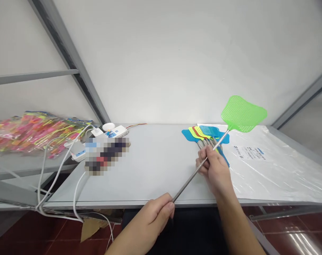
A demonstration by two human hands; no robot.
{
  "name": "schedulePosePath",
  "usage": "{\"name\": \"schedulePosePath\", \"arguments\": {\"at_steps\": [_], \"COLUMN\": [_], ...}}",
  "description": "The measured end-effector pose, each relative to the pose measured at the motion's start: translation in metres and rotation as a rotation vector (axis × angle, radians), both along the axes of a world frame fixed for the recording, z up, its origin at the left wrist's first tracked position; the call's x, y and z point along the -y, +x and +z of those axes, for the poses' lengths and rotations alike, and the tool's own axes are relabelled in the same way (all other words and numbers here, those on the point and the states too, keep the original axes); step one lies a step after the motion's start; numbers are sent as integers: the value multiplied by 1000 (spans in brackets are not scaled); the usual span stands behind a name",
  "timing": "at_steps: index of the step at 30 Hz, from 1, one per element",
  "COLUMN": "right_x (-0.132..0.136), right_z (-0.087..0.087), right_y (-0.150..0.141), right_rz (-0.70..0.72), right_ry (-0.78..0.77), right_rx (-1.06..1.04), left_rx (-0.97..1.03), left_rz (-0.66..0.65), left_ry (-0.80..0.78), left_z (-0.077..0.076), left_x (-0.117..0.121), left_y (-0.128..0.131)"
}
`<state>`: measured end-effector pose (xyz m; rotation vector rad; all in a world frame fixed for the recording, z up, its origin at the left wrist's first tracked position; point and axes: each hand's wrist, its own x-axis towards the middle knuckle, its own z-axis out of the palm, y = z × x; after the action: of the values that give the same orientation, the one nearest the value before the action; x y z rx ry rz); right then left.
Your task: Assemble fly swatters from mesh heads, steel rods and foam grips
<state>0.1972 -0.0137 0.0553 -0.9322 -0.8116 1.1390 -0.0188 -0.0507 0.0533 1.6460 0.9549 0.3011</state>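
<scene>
A green fly swatter with a perforated plastic head and a thin metal rod is held at a slant in front of me. My left hand is closed around the lower end of the rod, at the table's front edge. Higher up, my right hand grips the rod below the head. Behind my right hand, a pile of fly swatters with blue, yellow and red heads lies on the table. Their handles are partly hidden by my hand.
The grey table stands against a white wall. On the right lies a white plastic bag with a printed label. White power strips with cables and a blurred patch are at left. Beyond them are colourful items in clear bags.
</scene>
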Motion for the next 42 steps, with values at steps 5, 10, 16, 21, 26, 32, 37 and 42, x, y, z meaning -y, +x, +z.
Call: {"name": "schedulePosePath", "arguments": {"at_steps": [5,10,16,21,26,32,37,42], "right_x": [31,20,2,1,23,23,5,26], "right_z": [-36,-16,17,27,1,-8,27,10], "right_y": [-26,-4,18,19,-14,7,48,17], "right_rz": [210,158,-51,-150,-49,-30,-202,-187], "right_ry": [-104,-12,62,117,41,2,105,91], "right_rx": [28,150,89,34,-71,51,24,-38], "left_rx": [-35,-56,-99,-117,-131,-266,-301,-271], "left_rz": [-17,9,7,-2,-12,-18,-36,-28], "left_ry": [50,90,127,152,169,271,256,256], "left_z": [-4,-2,7,10,11,3,2,11], "left_x": [2,2,4,5,7,11,12,13], "left_y": [3,2,-5,-8,-7,-15,-28,-29]}}
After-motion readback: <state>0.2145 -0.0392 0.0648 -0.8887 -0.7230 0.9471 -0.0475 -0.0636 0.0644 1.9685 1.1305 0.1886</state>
